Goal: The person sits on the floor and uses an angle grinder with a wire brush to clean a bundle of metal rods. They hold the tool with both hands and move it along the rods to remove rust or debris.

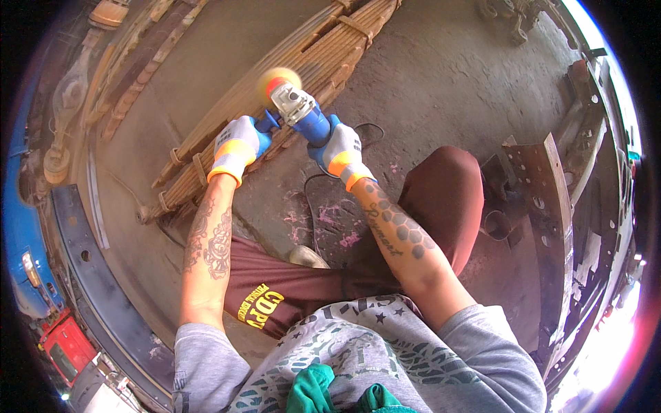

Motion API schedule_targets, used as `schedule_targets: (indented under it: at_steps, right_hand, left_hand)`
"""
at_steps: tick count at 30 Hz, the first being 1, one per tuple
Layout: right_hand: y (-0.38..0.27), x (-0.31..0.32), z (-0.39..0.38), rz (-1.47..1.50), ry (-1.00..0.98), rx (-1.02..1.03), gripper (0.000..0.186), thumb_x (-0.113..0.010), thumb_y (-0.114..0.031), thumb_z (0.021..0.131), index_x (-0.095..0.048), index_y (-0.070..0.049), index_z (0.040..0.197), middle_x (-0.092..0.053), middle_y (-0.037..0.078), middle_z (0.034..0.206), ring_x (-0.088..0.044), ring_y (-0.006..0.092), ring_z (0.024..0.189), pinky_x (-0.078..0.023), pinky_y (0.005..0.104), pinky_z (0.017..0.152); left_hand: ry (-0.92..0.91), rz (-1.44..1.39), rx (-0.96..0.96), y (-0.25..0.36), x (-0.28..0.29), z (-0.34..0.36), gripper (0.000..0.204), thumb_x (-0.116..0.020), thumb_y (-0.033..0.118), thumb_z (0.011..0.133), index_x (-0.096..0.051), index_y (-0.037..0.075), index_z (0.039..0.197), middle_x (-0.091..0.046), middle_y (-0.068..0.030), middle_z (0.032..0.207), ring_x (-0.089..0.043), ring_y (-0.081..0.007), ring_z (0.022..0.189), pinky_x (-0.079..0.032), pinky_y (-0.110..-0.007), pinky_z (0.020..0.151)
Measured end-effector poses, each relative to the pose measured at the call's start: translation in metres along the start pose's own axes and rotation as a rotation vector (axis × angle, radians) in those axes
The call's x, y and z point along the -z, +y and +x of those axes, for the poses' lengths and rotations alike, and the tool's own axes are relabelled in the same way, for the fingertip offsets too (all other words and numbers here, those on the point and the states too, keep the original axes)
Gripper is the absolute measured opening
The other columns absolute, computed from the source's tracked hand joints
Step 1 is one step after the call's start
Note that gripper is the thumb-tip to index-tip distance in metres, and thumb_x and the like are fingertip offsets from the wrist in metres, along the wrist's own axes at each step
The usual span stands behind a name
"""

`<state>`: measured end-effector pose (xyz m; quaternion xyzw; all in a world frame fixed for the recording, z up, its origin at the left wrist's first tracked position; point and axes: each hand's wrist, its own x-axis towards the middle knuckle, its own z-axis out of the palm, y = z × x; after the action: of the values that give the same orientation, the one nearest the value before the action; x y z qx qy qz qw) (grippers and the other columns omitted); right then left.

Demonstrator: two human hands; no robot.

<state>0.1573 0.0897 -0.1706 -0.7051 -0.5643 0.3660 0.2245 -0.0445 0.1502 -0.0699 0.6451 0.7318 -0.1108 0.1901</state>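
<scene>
A blue angle grinder [313,126] with a silver head is held over a rusty leaf spring pack [275,89]. Its round wheel [279,80] is blurred, with an orange centre, and appears to be spinning against or just above the leaves; contact cannot be made out. My left hand [241,143], in a grey and blue glove with an orange cuff, is closed around the side handle [267,122]. My right hand [337,146], gloved alike, grips the rear of the grinder's body. A black cord [309,199] trails from the tool along the floor.
More rusty leaf springs [138,76] lie at the far left, beside a long dark metal beam [103,289]. At the right stands a perforated steel rail [544,206]. A blue vehicle panel [27,255] and a red object [67,347] edge the left side.
</scene>
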Motion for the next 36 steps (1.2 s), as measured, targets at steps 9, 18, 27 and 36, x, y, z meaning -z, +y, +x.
schedule_targets:
  at_steps: [9,18,27,36]
  right_hand:
    - [-0.040,0.007,-0.011,-0.054,-0.237,-0.037,0.050,-0.085,-0.022,0.078,-0.067,-0.005,0.122,-0.078,0.023,0.114,-0.076,0.0408,0.109,-0.060,0.0481,0.093]
    - [-0.057,0.021,0.029,-0.101,-0.182,-0.064,0.047,-0.090,-0.023,0.078,-0.072,-0.003,0.117,-0.080,0.020,0.109,-0.078,0.0373,0.106,-0.062,0.0472,0.094]
    - [-0.072,0.052,0.064,-0.047,-0.212,-0.060,0.032,-0.077,-0.018,0.080,-0.082,-0.001,0.107,-0.080,0.022,0.103,-0.080,0.0363,0.100,-0.063,0.0429,0.088]
    - [-0.107,0.032,0.081,0.042,-0.392,-0.092,0.036,-0.078,-0.018,0.082,-0.082,-0.004,0.114,-0.080,0.021,0.114,-0.078,0.0342,0.110,-0.061,0.0422,0.097]
  left_hand:
    - [-0.079,-0.060,0.046,-0.061,-0.023,0.018,0.045,-0.075,0.038,0.087,-0.081,0.002,0.113,-0.075,-0.0314,0.112,-0.074,-0.0476,0.112,-0.058,-0.052,0.095]
    - [0.061,0.003,-0.023,-0.049,-0.007,0.064,0.045,-0.075,0.046,0.090,-0.082,0.005,0.106,-0.076,-0.0296,0.105,-0.074,-0.0486,0.108,-0.057,-0.051,0.088]
    - [0.041,0.051,-0.019,-0.037,0.010,0.112,0.047,-0.076,0.048,0.092,-0.081,0.004,0.110,-0.077,-0.0290,0.106,-0.075,-0.0480,0.107,-0.057,-0.050,0.087]
    - [-0.071,0.149,0.060,-0.082,0.036,0.132,0.046,-0.075,0.041,0.091,-0.081,0.001,0.113,-0.075,-0.0309,0.116,-0.071,-0.0487,0.117,-0.056,-0.052,0.096]
